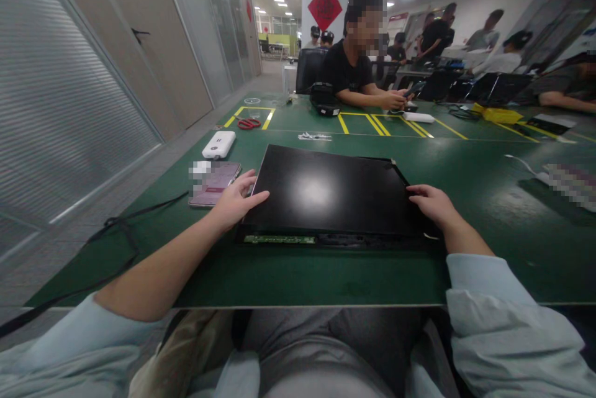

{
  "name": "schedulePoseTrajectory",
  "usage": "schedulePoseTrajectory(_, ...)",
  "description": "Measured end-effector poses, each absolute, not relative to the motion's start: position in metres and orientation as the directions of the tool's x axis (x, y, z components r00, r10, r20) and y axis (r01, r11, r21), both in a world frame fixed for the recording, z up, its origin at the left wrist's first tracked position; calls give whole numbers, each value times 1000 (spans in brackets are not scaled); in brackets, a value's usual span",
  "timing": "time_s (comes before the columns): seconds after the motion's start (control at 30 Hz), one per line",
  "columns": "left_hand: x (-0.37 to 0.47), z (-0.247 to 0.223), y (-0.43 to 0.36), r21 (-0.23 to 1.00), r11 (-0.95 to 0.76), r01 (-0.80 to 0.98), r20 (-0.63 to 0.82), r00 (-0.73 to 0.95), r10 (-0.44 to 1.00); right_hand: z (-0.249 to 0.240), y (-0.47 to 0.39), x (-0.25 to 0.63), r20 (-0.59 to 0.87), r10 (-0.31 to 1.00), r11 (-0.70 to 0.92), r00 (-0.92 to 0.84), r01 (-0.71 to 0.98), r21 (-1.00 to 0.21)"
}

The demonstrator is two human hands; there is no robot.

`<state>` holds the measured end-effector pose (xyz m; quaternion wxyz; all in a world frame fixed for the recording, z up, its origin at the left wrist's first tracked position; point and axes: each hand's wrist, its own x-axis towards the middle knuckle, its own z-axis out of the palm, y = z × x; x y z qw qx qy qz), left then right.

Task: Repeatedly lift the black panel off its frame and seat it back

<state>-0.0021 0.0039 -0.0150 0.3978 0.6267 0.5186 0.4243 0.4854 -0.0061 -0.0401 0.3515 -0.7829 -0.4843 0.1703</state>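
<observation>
A black LCD panel (330,193) lies in front of me, a bright reflection on its glossy face. It rests over a dark frame (372,240), slightly askew to it. Along the near edge shows a strip of green circuit board (279,239). My left hand (237,199) grips the panel's left edge, thumb over the top face. At the right edge, my right hand (431,202) pinches the panel's side with thumb and fingers. A short white cable end (431,236) sticks out near my right wrist. The fingertips under the panel are hidden.
On the green table (326,280), a phone (214,184) and white power bank (218,144) lie left. Red scissors (249,123) and a small clear packet (314,136) are farther back. A person (354,63) sits opposite with a handheld device. A black strap (116,221) crosses the left side.
</observation>
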Motion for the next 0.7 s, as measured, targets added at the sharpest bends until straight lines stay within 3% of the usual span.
schedulePoseTrajectory(0.13, -4, -16, 6, 922, -211, 325, 177, 130, 976, -46, -4, 487, 122, 856, -240, 502, 597, -766)
schedulePoseTrajectory(0.47, -5, -20, 8, 922, -299, 246, 261, 178, 949, -48, -4, 489, 87, 845, -175, 528, 426, -888)
schedulePoseTrajectory(0.7, -2, -20, 4, 983, -121, 140, 82, 256, 963, -52, 1, 493, 27, 829, -182, 558, 315, -931)
